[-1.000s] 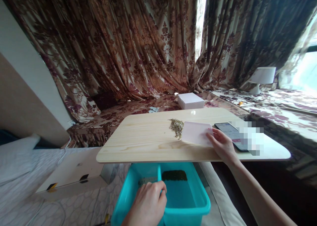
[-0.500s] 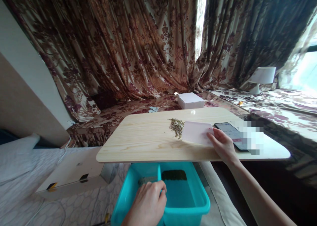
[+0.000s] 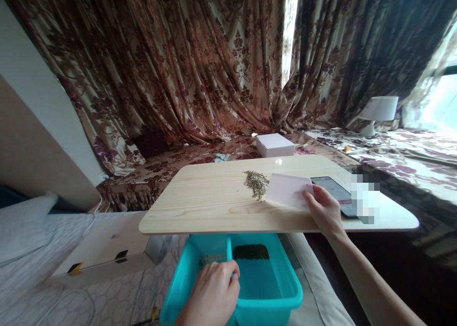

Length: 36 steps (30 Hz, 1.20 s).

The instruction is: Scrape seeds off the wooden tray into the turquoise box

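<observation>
My right hand [image 3: 325, 211] pinches a thin white card [image 3: 289, 191] by its right end, just above the wooden tabletop. Left of the card lies a small heap of mixed green and pale grains [image 3: 256, 185]. My left hand [image 3: 217, 288] hangs over the divider of a turquoise bin [image 3: 296, 295] with its fingers curled in; whatever they might hold is hidden. Dark green grains [image 3: 252, 251] lie at the back of the bin's right compartment. Some pale grains [image 3: 212, 258] show in the left one, partly covered by that hand.
A phone [image 3: 335, 195] lies on the wooden table [image 3: 200, 197], right of the card, beside a blurred-out patch. Behind the table stands a white box [image 3: 275, 145]. To the left, a large pale carton [image 3: 107, 247] rests on the bed. A lamp [image 3: 382, 109] stands far right.
My right hand and the card have shifted slightly to the right. The heap's right edge reaches a little further that way. My left hand has stayed in place.
</observation>
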Tool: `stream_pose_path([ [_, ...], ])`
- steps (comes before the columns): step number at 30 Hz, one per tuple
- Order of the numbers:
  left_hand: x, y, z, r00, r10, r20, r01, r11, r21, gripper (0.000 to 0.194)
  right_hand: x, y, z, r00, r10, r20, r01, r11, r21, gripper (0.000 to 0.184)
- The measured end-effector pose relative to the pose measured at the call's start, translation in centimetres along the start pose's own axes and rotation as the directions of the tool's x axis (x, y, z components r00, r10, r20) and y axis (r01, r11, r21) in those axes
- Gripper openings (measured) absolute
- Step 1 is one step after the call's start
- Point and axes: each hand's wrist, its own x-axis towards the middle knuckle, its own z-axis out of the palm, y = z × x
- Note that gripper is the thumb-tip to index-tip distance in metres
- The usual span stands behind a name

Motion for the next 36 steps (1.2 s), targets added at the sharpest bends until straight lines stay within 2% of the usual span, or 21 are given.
stream_pose_path([
  [9, -0.07, 0.07, -0.13, 1.0, -0.006, 0.008, 0.006, 1.0, -0.008, 0.029, -0.06, -0.16, -0.07, 0.997, -0.005, 0.079, 0.0, 0.998, 0.06, 0.03],
  [17, 0.0, 0.06, -0.07, 1.0, -0.006, 0.008, 0.006, 1.0, -0.011, 0.029, -0.07, 0.04, -0.11, 0.996, -0.023, 0.088, 0.018, 0.998, 0.056, 0.033],
  [23, -0.09, 0.12, -0.09, 1.0, -0.005, 0.007, 0.005, 1.0, -0.012, 0.029, -0.19, -0.28, -0.2, 0.985, -0.041, 0.17, 0.025, 0.996, 0.09, 0.032],
  [27, -0.09, 0.25, -0.15, 1.0, -0.006, 0.011, 0.006, 1.0, -0.005, 0.029, -0.28, -0.34, -0.11, 0.99, -0.009, 0.141, -0.009, 0.992, 0.125, 0.036],
  [32, -0.02, 0.34, -0.26, 1.0, -0.006, 0.011, 0.006, 1.0, 0.0, 0.03, -0.29, -0.41, 0.04, 0.984, -0.004, 0.178, -0.019, 0.992, 0.128, 0.034],
  [36, -0.1, 0.29, -0.24, 1.0, -0.005, 0.009, 0.005, 1.0, 0.0, 0.029, -0.15, -0.32, 0.13, 0.993, 0.016, 0.118, -0.032, 0.991, 0.131, 0.033],
])
